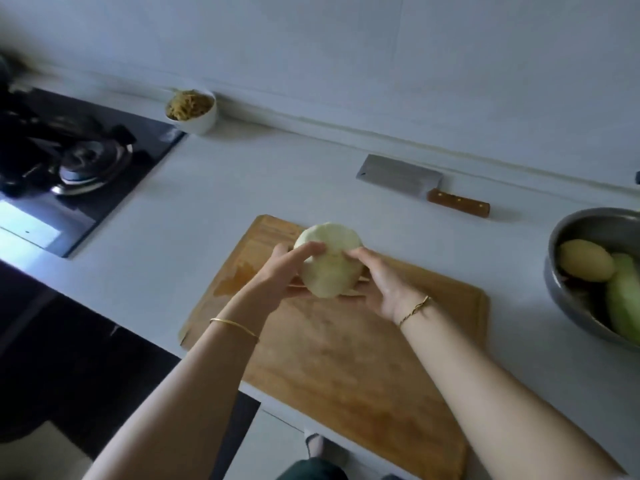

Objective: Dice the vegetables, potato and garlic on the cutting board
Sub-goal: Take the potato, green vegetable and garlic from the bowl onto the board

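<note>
A round, pale green peeled vegetable point(329, 261) is held just above the far part of the wooden cutting board point(346, 358). My left hand point(280, 271) grips its left side, fingers curled over the top. My right hand point(381, 282) cups its right side and underside. A cleaver point(401, 178) with a wooden handle lies on the counter beyond the board, untouched. At the right edge a metal bowl point(568, 230) holds a yellow potato point(585, 260) and a long light green vegetable point(623, 303). I see no garlic.
A white bowl point(192, 110) of shredded yellowish food stands by the back wall. A black gas hob point(69, 157) with a burner fills the left. The board overhangs the counter's front edge, with dark floor and a foot below.
</note>
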Motion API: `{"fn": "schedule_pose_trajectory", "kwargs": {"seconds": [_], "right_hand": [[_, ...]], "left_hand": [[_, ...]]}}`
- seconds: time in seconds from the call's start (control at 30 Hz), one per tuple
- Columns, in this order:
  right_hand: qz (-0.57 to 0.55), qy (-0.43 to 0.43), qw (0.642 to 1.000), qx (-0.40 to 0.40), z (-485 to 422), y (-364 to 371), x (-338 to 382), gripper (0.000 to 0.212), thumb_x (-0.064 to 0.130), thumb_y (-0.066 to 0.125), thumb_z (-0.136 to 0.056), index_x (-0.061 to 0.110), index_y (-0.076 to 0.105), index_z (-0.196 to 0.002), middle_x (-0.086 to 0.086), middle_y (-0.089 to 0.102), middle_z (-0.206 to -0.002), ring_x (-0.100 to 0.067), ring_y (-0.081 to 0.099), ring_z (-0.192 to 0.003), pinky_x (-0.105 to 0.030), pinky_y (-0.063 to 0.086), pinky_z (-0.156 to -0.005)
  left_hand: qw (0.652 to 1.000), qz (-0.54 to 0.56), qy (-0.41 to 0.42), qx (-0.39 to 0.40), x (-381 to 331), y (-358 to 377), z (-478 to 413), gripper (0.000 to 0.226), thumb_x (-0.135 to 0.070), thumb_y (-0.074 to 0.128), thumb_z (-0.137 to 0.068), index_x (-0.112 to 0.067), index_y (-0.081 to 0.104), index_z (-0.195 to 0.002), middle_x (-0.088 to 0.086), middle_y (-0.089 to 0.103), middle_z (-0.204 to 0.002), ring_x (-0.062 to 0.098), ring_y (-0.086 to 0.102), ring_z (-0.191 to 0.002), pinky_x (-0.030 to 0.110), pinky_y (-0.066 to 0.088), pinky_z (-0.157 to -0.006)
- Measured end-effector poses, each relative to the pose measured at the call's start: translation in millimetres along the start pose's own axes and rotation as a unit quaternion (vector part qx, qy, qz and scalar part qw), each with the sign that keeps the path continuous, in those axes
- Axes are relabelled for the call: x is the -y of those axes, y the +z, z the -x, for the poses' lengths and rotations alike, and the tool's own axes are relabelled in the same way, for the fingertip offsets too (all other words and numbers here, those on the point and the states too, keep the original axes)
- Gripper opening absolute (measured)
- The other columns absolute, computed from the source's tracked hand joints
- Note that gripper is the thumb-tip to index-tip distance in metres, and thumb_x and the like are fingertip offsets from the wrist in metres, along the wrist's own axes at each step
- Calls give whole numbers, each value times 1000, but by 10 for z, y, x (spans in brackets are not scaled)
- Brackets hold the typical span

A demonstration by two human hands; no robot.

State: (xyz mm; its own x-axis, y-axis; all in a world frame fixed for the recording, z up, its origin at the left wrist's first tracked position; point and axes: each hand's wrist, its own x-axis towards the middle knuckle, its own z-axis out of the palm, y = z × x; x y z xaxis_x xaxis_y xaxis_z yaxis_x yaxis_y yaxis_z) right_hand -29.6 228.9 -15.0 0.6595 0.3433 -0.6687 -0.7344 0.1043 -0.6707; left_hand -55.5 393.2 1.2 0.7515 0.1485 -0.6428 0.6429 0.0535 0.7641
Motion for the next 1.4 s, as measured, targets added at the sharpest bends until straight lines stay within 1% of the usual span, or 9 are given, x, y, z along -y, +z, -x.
{"fn": "schedule_pose_trajectory", "kwargs": {"seconds": [0.17, 0.23, 0.4, 0.5, 0.77, 0.93, 1.1, 1.3, 1.4], "right_hand": [[-45, 10, 999, -3, -238, 578, -184, 11, 23, 60, -93, 17, 59, -102, -8, 57, -104, -35, 60, -105, -58, 48, -94], [-35, 13, 999, -17, -299, 703, -208, 6, 20, 61, -92, 18, 58, -97, -8, 56, -105, -36, 60, -104, -56, 51, -90], [-1, 36, 999, -40, -429, 876, -199, 26, 24, 65, -90, 12, 54, -111, -15, 53, -118, -41, 62, -104, -50, 55, -84], [41, 48, 997, -50, -450, 900, -193, 42, 32, 66, -89, 13, 49, -122, -12, 55, -113, -39, 63, -103, -52, 56, -82], [69, 23, 995, -65, -413, 795, -158, 48, 30, 66, -89, 14, 46, -130, -4, 52, -112, -34, 61, -102, -55, 55, -82], [75, 22, 995, -58, -328, 705, -118, 46, 31, 63, -91, 12, 50, -131, -10, 50, -133, -35, 59, -103, -50, 57, -77], [53, 4, 995, -83, -50, 371, -57, 32, 26, 60, -94, 10, 50, -120, -15, 48, -121, -36, 58, -107, -47, 56, -76], [6, -80, 968, -237, 553, -472, 58, 17, 15, 58, -94, 11, 55, -110, -10, 57, -98, -22, 63, -72, -41, 57, -67], [186, -178, 883, -392, 861, -1136, 105, 25, 15, 60, -90, 9, 60, -114, -7, 63, -105, -17, 62, -79, -36, 54, -74]], "left_hand": [[999, -41, -21, -14, -39, -555, -159, 77, -53, 72, -56, -21, 50, -123, 10, 58, -113, 27, 65, -91, 36, 57, -59], [998, -50, -29, -17, -16, -670, -234, 74, -54, 71, -55, -23, 54, -121, 9, 60, -113, 29, 65, -94, 45, 59, -71], [997, -69, 28, -34, 5, -825, -384, 42, -38, 64, -84, -22, 53, -122, 2, 58, -116, 17, 57, -101, 34, 52, -75], [993, -102, 41, -31, 6, -859, -420, 45, -37, 61, -87, -19, 51, -127, 4, 57, -119, 18, 57, -101, 31, 50, -70], [980, -179, 76, -46, -58, -848, -480, 64, -34, 67, -83, -24, 38, -139, 9, 38, -138, 29, 44, -123, 44, 44, -99], [927, -280, 200, -148, -207, -680, -335, 58, -34, 62, -85, -23, 40, -137, 4, 36, -140, 24, 28, -132, 47, 32, -108], [853, -366, 347, -134, -339, -170, -141, 43, -27, 60, -88, -19, 49, -129, 2, 44, -136, 23, 36, -127, 39, 29, -106], [844, -379, 378, 7, -246, 847, -101, 37, -18, 61, -87, -16, 55, -124, 4, 49, -131, 25, 43, -122, 43, 37, -103], [829, -400, 381, 85, -158, 1475, -59, 36, -17, 61, -88, -17, 55, -124, 4, 48, -130, 23, 43, -121, 37, 38, -102]]}}
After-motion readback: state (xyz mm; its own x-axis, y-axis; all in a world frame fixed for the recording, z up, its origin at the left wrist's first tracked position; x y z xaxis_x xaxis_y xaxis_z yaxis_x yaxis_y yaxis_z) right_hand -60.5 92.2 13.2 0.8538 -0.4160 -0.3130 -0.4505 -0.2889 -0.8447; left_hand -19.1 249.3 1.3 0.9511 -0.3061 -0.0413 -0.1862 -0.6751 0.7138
